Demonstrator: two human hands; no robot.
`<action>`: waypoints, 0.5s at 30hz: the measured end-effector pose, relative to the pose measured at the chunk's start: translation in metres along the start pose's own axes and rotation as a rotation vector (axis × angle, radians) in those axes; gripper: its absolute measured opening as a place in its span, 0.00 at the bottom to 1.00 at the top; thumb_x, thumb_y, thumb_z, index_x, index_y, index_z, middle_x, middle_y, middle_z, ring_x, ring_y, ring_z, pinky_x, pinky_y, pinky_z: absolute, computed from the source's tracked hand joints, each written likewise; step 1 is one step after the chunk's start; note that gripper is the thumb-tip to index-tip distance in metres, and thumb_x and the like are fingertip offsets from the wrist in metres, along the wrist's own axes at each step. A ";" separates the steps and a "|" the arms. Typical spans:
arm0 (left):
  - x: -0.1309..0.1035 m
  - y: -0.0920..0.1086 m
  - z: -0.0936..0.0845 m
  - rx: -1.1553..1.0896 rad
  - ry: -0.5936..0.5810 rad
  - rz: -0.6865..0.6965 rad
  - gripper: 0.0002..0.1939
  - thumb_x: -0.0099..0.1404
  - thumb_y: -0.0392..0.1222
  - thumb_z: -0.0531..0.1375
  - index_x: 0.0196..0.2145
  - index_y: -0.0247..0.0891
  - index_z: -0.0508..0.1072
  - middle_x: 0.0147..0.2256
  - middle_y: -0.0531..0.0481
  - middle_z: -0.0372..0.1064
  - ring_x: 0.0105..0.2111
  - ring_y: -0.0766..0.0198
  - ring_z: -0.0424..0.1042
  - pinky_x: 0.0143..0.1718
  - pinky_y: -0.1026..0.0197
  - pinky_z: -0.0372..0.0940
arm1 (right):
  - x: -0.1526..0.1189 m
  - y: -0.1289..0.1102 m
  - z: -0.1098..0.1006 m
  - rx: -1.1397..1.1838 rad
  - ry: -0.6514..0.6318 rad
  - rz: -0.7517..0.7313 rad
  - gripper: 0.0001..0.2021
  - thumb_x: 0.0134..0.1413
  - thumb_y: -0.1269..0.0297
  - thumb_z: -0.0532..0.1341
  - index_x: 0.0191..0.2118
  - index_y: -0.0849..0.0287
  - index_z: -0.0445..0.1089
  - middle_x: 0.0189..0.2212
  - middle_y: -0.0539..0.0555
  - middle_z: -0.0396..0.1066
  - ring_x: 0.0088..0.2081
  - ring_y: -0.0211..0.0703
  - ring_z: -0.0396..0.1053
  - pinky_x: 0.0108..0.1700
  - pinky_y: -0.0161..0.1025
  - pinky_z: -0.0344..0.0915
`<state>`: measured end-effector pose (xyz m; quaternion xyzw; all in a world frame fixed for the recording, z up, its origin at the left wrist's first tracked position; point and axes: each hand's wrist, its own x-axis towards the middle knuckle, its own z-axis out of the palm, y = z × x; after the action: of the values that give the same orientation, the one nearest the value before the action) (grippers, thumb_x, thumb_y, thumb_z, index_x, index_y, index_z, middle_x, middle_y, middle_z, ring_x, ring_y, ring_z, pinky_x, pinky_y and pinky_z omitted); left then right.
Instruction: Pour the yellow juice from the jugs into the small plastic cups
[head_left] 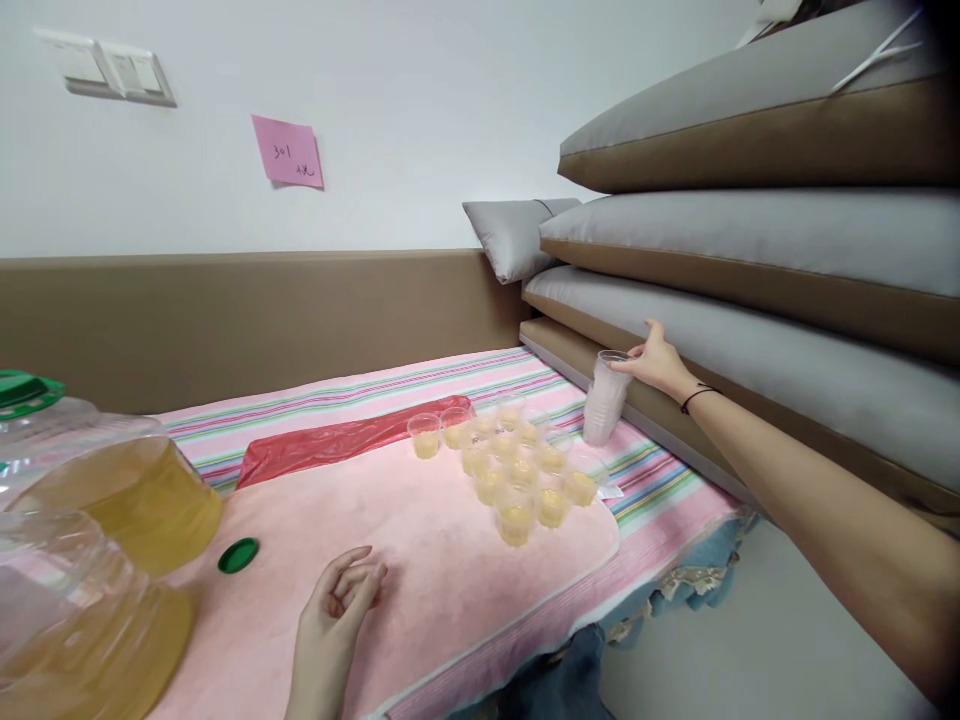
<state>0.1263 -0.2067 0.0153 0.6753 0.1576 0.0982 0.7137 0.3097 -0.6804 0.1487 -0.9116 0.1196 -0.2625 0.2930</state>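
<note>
Two jugs (90,560) of yellow liquid bulk at the lower left, a green cap (238,555) between them and the left hand (334,620), which rests on the pink towel (420,560), fingers loosely curled, holding nothing. Right hand (656,362), arm stretched out, grips the cup stack (604,398) by its rim, beside the cushions (750,330). Filled cups (517,465) cluster between both hands. A pink note (288,151) reads "301".

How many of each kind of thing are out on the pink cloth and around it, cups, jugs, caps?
Filled small cups: about 13, the cluster overlaps so this is not exact
Stack of empty cups, under the right hand: 1
Big jugs of yellow liquid: 2
Loose green cap, near the left hand: 1
Red plastic bag: 1
Total: about 18
</note>
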 end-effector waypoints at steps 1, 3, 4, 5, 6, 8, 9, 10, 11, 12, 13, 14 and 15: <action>0.000 0.000 0.000 -0.003 0.000 0.000 0.37 0.35 0.61 0.73 0.40 0.37 0.73 0.28 0.48 0.76 0.29 0.59 0.73 0.32 0.60 0.70 | -0.001 -0.001 0.000 -0.004 -0.004 0.000 0.54 0.40 0.56 0.69 0.68 0.74 0.41 0.40 0.64 0.73 0.38 0.44 0.69 0.42 0.40 0.60; 0.001 0.000 0.000 -0.008 -0.003 0.006 0.37 0.36 0.61 0.73 0.40 0.36 0.72 0.27 0.49 0.76 0.29 0.59 0.73 0.32 0.60 0.70 | -0.002 -0.001 -0.002 -0.014 -0.013 0.001 0.54 0.40 0.56 0.69 0.68 0.73 0.40 0.40 0.64 0.73 0.38 0.44 0.69 0.42 0.40 0.60; 0.001 0.000 0.000 -0.010 -0.006 0.010 0.37 0.36 0.61 0.73 0.40 0.36 0.72 0.27 0.49 0.75 0.29 0.60 0.72 0.32 0.60 0.70 | -0.002 -0.002 -0.003 -0.021 -0.019 0.002 0.54 0.41 0.56 0.69 0.68 0.73 0.39 0.40 0.63 0.73 0.38 0.44 0.69 0.41 0.40 0.60; 0.001 0.000 0.000 -0.012 -0.009 0.014 0.37 0.37 0.61 0.72 0.41 0.36 0.72 0.27 0.49 0.75 0.28 0.60 0.72 0.32 0.60 0.70 | -0.002 -0.002 -0.003 -0.029 -0.025 0.004 0.54 0.41 0.56 0.69 0.68 0.73 0.39 0.39 0.62 0.73 0.37 0.44 0.69 0.41 0.40 0.60; 0.000 0.000 0.000 -0.014 -0.012 0.017 0.37 0.37 0.61 0.72 0.41 0.36 0.72 0.27 0.50 0.75 0.28 0.61 0.72 0.31 0.61 0.70 | -0.003 -0.003 -0.004 -0.038 -0.031 0.007 0.54 0.42 0.56 0.69 0.68 0.72 0.39 0.39 0.62 0.73 0.37 0.45 0.69 0.41 0.40 0.61; 0.000 -0.001 -0.001 -0.018 -0.016 0.022 0.37 0.38 0.61 0.72 0.41 0.35 0.71 0.26 0.51 0.74 0.28 0.61 0.71 0.32 0.61 0.69 | -0.002 -0.004 -0.006 -0.056 -0.038 0.012 0.55 0.41 0.57 0.69 0.69 0.71 0.38 0.39 0.60 0.73 0.38 0.45 0.69 0.42 0.39 0.61; 0.000 -0.001 -0.001 -0.018 -0.020 0.024 0.36 0.39 0.60 0.72 0.42 0.35 0.71 0.26 0.51 0.74 0.28 0.61 0.71 0.32 0.61 0.69 | -0.001 -0.005 -0.007 -0.063 -0.041 0.013 0.55 0.41 0.58 0.70 0.69 0.70 0.38 0.40 0.60 0.73 0.38 0.45 0.69 0.42 0.39 0.61; 0.000 -0.002 -0.001 -0.018 -0.024 0.027 0.36 0.40 0.60 0.72 0.42 0.35 0.71 0.26 0.51 0.73 0.28 0.61 0.71 0.32 0.61 0.69 | -0.001 -0.006 -0.007 -0.070 -0.044 0.015 0.56 0.41 0.58 0.70 0.69 0.70 0.37 0.40 0.60 0.72 0.38 0.45 0.69 0.42 0.38 0.62; 0.000 -0.003 -0.001 -0.019 -0.028 0.030 0.35 0.40 0.59 0.72 0.42 0.35 0.71 0.26 0.51 0.73 0.28 0.61 0.71 0.32 0.61 0.69 | 0.000 -0.006 -0.008 -0.075 -0.048 0.017 0.56 0.40 0.59 0.71 0.69 0.70 0.37 0.41 0.59 0.72 0.39 0.45 0.69 0.42 0.38 0.62; 0.000 -0.003 -0.001 -0.019 -0.032 0.035 0.35 0.41 0.59 0.72 0.42 0.35 0.71 0.26 0.51 0.73 0.28 0.61 0.71 0.32 0.61 0.69 | 0.001 -0.007 -0.008 -0.080 -0.051 0.019 0.56 0.40 0.59 0.71 0.69 0.69 0.37 0.41 0.59 0.72 0.39 0.46 0.69 0.42 0.38 0.62; 0.001 -0.004 -0.002 -0.018 -0.038 0.041 0.34 0.42 0.58 0.72 0.42 0.35 0.71 0.26 0.51 0.73 0.28 0.61 0.71 0.32 0.60 0.69 | 0.002 -0.007 -0.008 -0.084 -0.055 0.020 0.57 0.40 0.59 0.71 0.69 0.69 0.37 0.41 0.59 0.73 0.39 0.46 0.69 0.42 0.38 0.62; 0.001 -0.005 -0.002 -0.017 -0.042 0.049 0.33 0.43 0.58 0.72 0.42 0.35 0.71 0.27 0.51 0.74 0.28 0.61 0.71 0.32 0.60 0.69 | 0.003 -0.008 -0.009 -0.087 -0.059 0.020 0.57 0.40 0.59 0.71 0.69 0.69 0.36 0.41 0.59 0.73 0.39 0.46 0.69 0.42 0.38 0.62; 0.001 -0.006 -0.003 -0.015 -0.047 0.058 0.32 0.44 0.57 0.71 0.42 0.35 0.71 0.27 0.51 0.74 0.28 0.61 0.71 0.32 0.60 0.69 | 0.004 -0.008 -0.009 -0.090 -0.061 0.020 0.57 0.40 0.59 0.72 0.69 0.69 0.36 0.41 0.59 0.73 0.40 0.46 0.69 0.42 0.38 0.62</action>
<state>0.1264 -0.2041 0.0094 0.6764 0.1204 0.1043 0.7191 0.3086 -0.6799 0.1620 -0.9301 0.1314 -0.2262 0.2577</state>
